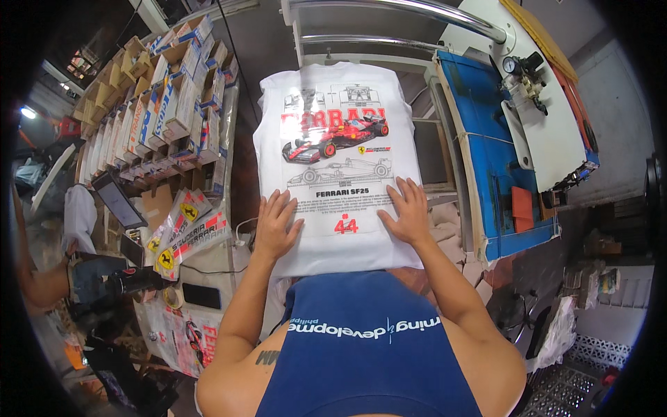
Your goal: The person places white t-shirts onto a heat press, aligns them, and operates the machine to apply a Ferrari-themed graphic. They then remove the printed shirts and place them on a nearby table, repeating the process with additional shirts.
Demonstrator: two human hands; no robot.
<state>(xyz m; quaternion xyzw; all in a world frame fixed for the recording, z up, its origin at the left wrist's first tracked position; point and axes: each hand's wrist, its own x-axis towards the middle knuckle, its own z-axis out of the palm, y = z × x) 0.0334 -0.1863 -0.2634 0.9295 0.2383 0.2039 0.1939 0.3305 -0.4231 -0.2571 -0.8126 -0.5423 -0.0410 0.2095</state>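
Observation:
A white T-shirt (338,250) lies face up and fairly smooth in front of me, bearing a large printed design (337,135) with a red racing car, line drawings and red and black lettering. My left hand (278,226) rests on the shirt's lower left, fingers spread beside the print. My right hand (405,212) rests on the lower right, also with fingers apart and flat. Neither hand grips anything.
A heat press with a blue pad (486,208), white top (538,132) and gauge stands right. Left are stacked narrow boxes (177,108), a tablet (117,198), printed transfer sheets (198,236), a phone (201,296) and a tape roll (172,297). Another person's arm (45,285) shows far left.

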